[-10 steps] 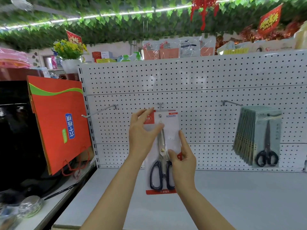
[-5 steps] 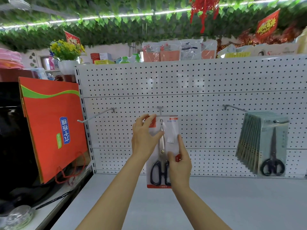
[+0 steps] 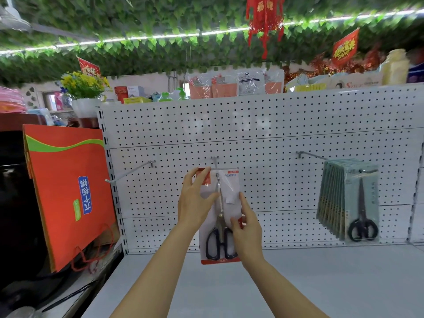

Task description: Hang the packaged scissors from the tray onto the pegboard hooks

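Scissors pack up at the middle pegboard hook

Pinched upright by both hands: left hand clamped on the top-left corner, right hand gripping the lower right edge. Top edge right at the hook tip, in front of the white pegboard.

Bare pegboard flanks the hands; hanging packs block right.

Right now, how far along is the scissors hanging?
Done: a stack of grey-green scissor packs hangs on the right hook. In hand: left hand and right hand hold a red-trimmed pack at the middle hook. Left: the left hook is bare; the tray isn't in view.
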A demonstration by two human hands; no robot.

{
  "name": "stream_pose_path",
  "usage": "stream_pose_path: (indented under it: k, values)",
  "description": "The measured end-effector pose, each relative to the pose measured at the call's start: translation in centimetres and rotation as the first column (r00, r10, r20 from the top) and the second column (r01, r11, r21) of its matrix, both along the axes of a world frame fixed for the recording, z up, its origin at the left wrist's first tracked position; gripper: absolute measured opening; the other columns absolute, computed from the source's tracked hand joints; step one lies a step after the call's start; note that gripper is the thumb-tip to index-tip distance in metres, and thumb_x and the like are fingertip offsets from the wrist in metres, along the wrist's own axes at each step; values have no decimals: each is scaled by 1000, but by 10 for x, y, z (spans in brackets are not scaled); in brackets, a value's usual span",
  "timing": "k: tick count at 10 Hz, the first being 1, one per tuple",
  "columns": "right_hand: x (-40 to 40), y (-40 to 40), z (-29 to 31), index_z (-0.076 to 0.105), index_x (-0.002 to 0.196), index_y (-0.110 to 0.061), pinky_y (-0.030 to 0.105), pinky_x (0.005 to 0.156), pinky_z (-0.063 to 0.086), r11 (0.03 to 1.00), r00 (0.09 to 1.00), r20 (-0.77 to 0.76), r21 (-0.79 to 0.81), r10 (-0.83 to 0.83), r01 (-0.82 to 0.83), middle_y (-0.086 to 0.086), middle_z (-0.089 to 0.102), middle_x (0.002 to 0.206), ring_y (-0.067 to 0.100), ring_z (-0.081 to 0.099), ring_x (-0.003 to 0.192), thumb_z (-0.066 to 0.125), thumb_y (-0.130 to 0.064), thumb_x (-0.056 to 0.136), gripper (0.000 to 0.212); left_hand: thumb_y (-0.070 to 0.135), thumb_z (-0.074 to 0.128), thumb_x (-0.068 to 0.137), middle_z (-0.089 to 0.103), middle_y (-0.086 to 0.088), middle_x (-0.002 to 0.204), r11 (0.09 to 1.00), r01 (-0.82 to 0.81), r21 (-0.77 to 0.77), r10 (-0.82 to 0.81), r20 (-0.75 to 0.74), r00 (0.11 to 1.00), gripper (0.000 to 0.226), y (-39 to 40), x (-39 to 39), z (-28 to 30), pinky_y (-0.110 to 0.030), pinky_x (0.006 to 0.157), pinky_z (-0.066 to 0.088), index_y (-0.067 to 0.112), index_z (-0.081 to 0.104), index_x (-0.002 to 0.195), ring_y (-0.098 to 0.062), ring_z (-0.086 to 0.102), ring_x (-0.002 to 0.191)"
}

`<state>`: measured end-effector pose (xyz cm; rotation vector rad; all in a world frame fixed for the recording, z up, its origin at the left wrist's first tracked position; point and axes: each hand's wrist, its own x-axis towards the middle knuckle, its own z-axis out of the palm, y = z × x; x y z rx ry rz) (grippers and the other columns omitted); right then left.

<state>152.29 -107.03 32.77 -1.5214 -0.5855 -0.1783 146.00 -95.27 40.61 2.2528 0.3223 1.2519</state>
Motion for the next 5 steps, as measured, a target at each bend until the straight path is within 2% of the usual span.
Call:
stream_pose_path:
  k: [1,2,3,4,5]
  values:
    - [-2,-2,0,31,145,-47,35,84,54,999,1000,25,-39,1,0,-11,53,113,8,58,94,50,-12,97,63,23,72,83,27,17,148,1000,21,5,-21,-70,997,75,0,-4,0,-32,82,55,45,35,145,-13,54,111]
    - [-3,-6,-1,26,145,-52,31,85,53,997,999,47,-80,19,-16,-7,52,117,3,57,98,54,-16,95,68,18,72,83,22,14,157,999,37,-28,-40,-114,993,85,-2,-8,-2,-21,91,42,42,25,150,-9,42,130]
    - [-4,-13,2,26,136,-65,21,79,48,996,997,60,-86,43,-38,-10,54,109,2,57,97,59,-24,93,68,19,73,83,19,17,159,998,42,-37,-46,-120,992,93,-3,-12,-5,-18,87,36,46,15,151,0,40,125]
    - [-2,-22,2,29,134,-61,20,83,46,993,997,71,-114,26,-17,-12,54,120,0,56,103,60,-35,93,58,19,72,84,18,18,159,999,32,-40,-37,-130,991,99,-3,-16,-7,-22,77,44,55,6,149,-5,45,128]
    - [2,-32,-3,33,146,-38,30,97,46,986,993,113,-165,-14,33,-11,47,139,6,51,120,59,-37,93,60,24,74,83,20,14,160,997,-40,-59,31,-150,988,103,-2,-20,-9,-34,85,53,56,1,148,-18,52,126]
